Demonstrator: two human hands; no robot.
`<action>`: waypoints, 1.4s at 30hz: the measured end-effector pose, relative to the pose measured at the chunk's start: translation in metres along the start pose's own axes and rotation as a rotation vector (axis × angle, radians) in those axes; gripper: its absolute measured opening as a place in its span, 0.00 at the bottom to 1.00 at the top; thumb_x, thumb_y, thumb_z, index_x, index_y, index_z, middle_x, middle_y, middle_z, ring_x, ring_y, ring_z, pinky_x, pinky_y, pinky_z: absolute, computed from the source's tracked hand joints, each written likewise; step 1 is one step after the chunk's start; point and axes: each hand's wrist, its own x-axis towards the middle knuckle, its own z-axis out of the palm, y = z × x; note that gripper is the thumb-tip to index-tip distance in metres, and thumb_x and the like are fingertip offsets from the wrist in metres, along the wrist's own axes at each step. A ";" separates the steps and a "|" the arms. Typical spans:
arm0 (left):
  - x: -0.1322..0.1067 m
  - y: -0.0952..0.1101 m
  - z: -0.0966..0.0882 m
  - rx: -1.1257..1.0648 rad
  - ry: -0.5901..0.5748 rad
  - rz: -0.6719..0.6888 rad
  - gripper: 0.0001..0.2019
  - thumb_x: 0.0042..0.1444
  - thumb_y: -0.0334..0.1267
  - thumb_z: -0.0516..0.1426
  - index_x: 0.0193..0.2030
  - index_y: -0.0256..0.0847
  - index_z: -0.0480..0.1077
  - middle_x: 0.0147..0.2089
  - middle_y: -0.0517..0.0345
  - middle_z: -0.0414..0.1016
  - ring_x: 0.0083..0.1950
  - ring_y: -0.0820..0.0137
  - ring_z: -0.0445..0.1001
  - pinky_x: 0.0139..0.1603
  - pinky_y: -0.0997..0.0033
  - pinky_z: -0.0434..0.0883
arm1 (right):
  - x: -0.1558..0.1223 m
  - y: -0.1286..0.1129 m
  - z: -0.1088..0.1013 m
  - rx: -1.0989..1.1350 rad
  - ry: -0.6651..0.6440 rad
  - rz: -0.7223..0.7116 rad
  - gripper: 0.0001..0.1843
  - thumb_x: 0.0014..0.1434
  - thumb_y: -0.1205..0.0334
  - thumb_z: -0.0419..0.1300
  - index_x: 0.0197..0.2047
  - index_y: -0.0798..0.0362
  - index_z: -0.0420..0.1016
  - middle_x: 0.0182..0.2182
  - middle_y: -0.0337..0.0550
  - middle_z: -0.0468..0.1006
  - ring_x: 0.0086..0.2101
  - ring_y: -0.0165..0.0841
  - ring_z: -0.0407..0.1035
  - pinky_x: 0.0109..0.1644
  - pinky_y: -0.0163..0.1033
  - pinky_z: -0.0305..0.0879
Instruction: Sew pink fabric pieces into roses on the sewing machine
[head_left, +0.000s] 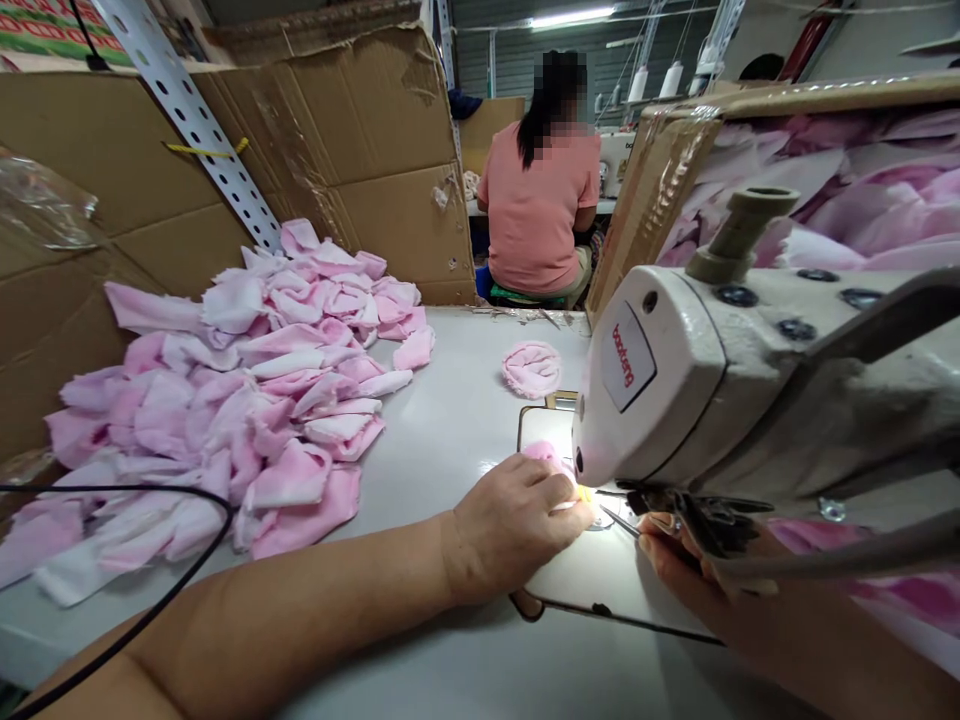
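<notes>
Beside the needle area of a white sewing machine (660, 380), my left hand (517, 525) has its fingers closed on a small pink fabric piece (546, 455). Most of that piece is hidden behind the fingers and the machine head. From the other side, my right hand (679, 565) grips a thin pointed metal tool (619, 521), perhaps tweezers. Its tip points at the lit plate near my left fingertips. Parts of the machine cover some of my right fingers. A round pink fabric piece (531, 369) lies on the table behind the machine bed.
A large heap of pink and white fabric pieces (262, 400) covers the table's left side. Cardboard walls (360, 150) stand behind it. A cardboard box (652, 190) of pink fabric is at back right. A black cable (202, 560) crosses the left. Another person (540, 215) sits beyond.
</notes>
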 end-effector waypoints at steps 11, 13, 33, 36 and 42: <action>0.001 -0.006 -0.004 -0.051 0.029 0.025 0.07 0.64 0.33 0.50 0.41 0.41 0.69 0.38 0.58 0.74 0.39 0.69 0.71 0.45 0.67 0.68 | -0.012 -0.005 -0.001 -0.078 -0.122 0.153 0.09 0.59 0.64 0.52 0.32 0.50 0.73 0.29 0.45 0.75 0.28 0.35 0.71 0.29 0.37 0.64; 0.002 -0.005 -0.007 -0.052 0.044 0.014 0.08 0.64 0.30 0.49 0.36 0.39 0.68 0.36 0.57 0.73 0.37 0.70 0.70 0.43 0.68 0.69 | -0.008 -0.010 -0.003 -0.056 -0.124 0.152 0.12 0.61 0.62 0.50 0.32 0.50 0.74 0.28 0.46 0.75 0.28 0.36 0.71 0.30 0.39 0.64; 0.000 -0.016 -0.020 -0.049 -0.106 0.103 0.05 0.60 0.31 0.55 0.44 0.39 0.66 0.39 0.56 0.71 0.36 0.70 0.69 0.37 0.74 0.67 | -0.001 -0.016 -0.013 -0.013 -0.158 0.102 0.14 0.63 0.64 0.48 0.30 0.50 0.72 0.25 0.42 0.76 0.24 0.33 0.69 0.28 0.36 0.58; 0.001 -0.015 -0.010 -0.008 0.018 0.100 0.05 0.63 0.30 0.51 0.37 0.37 0.66 0.34 0.57 0.70 0.32 0.71 0.66 0.36 0.73 0.67 | -0.002 -0.016 -0.014 -0.020 -0.172 0.094 0.14 0.63 0.64 0.48 0.28 0.50 0.70 0.24 0.41 0.75 0.24 0.33 0.68 0.28 0.36 0.57; 0.003 -0.009 -0.002 -0.084 0.065 0.010 0.11 0.65 0.34 0.48 0.34 0.38 0.67 0.33 0.57 0.70 0.33 0.72 0.66 0.37 0.73 0.68 | 0.000 -0.016 -0.015 -0.028 -0.159 0.081 0.12 0.61 0.65 0.49 0.29 0.50 0.70 0.22 0.40 0.75 0.23 0.33 0.69 0.27 0.36 0.57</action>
